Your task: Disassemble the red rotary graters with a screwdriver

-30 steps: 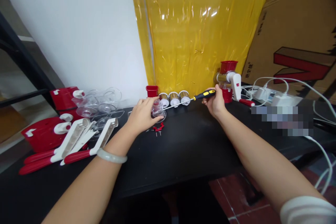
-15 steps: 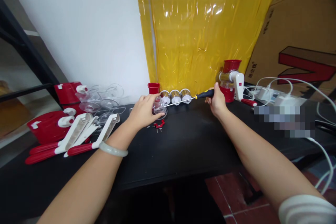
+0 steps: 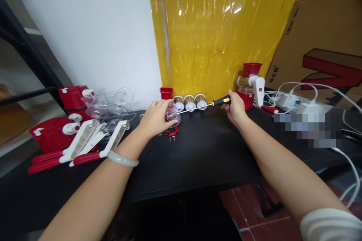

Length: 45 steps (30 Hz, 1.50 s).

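Observation:
My left hand (image 3: 155,117) is closed around a clear plastic part (image 3: 171,110) at the back middle of the black table. In my right hand (image 3: 235,108) is a screwdriver (image 3: 222,100) with a black and yellow handle, its long shaft pointing left. The shaft reaches the clear part, and its tip is hard to make out there. Just below lie a small red plastic piece (image 3: 173,132) and several small screws (image 3: 172,138). Behind the shaft stand three grater drums (image 3: 190,103) with white ends, next to a red plastic part (image 3: 166,93).
On the left are red grater bodies (image 3: 51,135), clear suction-cup bases (image 3: 109,103) and white crank handles with red grips (image 3: 89,158). An assembled red grater (image 3: 246,98) stands back right, near white cables and plugs (image 3: 309,107). A cardboard box (image 3: 325,26) leans behind.
The screwdriver handle has turned, so its yellow patch now faces me. Both hands stay in nearly the same place, and the view has shifted slightly.

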Motion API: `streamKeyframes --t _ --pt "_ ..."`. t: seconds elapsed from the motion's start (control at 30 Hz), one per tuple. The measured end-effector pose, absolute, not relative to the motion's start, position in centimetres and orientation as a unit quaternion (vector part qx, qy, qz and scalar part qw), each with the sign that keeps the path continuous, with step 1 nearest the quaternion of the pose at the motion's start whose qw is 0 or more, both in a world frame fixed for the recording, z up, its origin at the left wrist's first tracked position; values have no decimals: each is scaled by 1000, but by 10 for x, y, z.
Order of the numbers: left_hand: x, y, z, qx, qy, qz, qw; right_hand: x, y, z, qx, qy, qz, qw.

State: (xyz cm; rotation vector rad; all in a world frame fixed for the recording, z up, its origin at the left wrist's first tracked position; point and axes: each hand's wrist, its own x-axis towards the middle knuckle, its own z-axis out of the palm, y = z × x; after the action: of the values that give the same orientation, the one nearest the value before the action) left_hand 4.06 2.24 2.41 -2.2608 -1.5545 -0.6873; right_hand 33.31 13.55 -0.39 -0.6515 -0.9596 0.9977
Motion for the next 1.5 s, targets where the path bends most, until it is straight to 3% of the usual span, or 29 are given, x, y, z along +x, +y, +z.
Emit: streamKeyframes --t 0.23,0.53,0.8,1.07,1.37,1.5 --pt "41 22 24 -790 -543 -240 155 337 126 2 -229 -363 574 698" --pt "41 22 24 -788 -547 -237 152 332 138 -6 -330 -425 429 726" --pt "40 23 23 -789 -544 -246 148 336 127 0 -229 -357 575 700" --pt "41 22 23 -791 -541 -239 159 333 138 -6 -343 -384 449 730" --pt "42 20 24 -791 -543 -229 165 333 129 1 -222 -307 579 722" --pt "42 19 25 -790 -545 -229 163 335 132 0 -260 -342 536 727"
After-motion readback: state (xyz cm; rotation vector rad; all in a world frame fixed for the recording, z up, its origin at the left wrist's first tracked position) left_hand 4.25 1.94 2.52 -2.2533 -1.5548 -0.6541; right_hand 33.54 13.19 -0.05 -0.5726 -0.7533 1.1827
